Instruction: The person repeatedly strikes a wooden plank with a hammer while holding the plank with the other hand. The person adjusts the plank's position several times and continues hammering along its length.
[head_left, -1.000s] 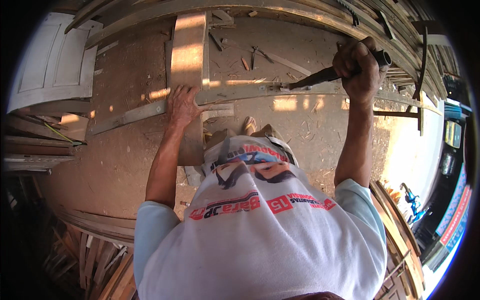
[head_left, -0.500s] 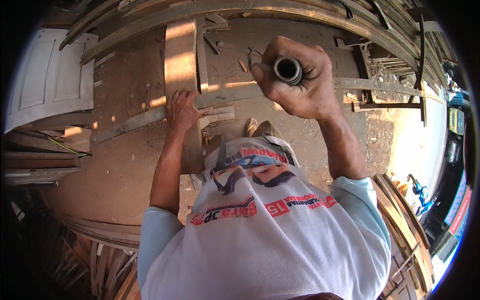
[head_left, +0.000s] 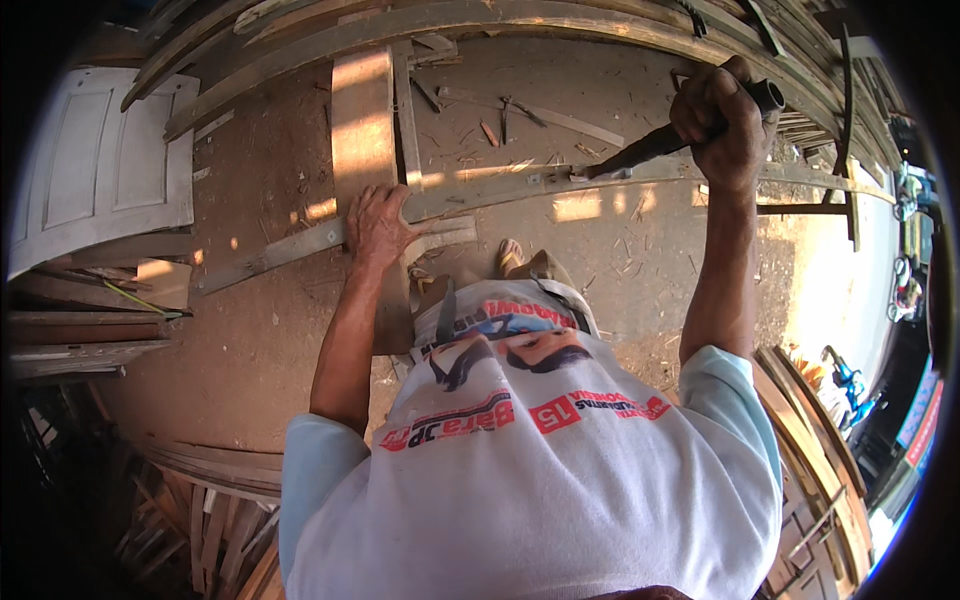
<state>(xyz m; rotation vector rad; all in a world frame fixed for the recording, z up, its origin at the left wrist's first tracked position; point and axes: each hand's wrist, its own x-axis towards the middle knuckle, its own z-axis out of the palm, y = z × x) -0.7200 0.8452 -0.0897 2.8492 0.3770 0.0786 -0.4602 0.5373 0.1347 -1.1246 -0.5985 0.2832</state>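
My left hand (head_left: 378, 228) presses down where a long narrow board (head_left: 275, 258) crosses a wide upright plank (head_left: 362, 125); its fingers lie flat, with the thumb apart. My right hand (head_left: 728, 125), off to the right, is wrapped round a long dark bar with a hollow tubular handle (head_left: 650, 148). The handle's round open end sticks out past my fist. From there the bar slants down to the left, and its narrow far end meets the long board or sits just above it. The exact shape of that end is too small to tell.
Loose tools, among them dark pincers (head_left: 506, 118), and wood splinters lie on the floor beyond the board. Long stacked timbers (head_left: 480, 18) run across the far side. A white panelled door (head_left: 105, 150) leans at the left. More planks (head_left: 815, 450) are at the lower right.
My right hand has swung right and outward, and the bar, earlier seen end-on, now slants down to the board. My left hand has shifted slightly right, staying on the boards.
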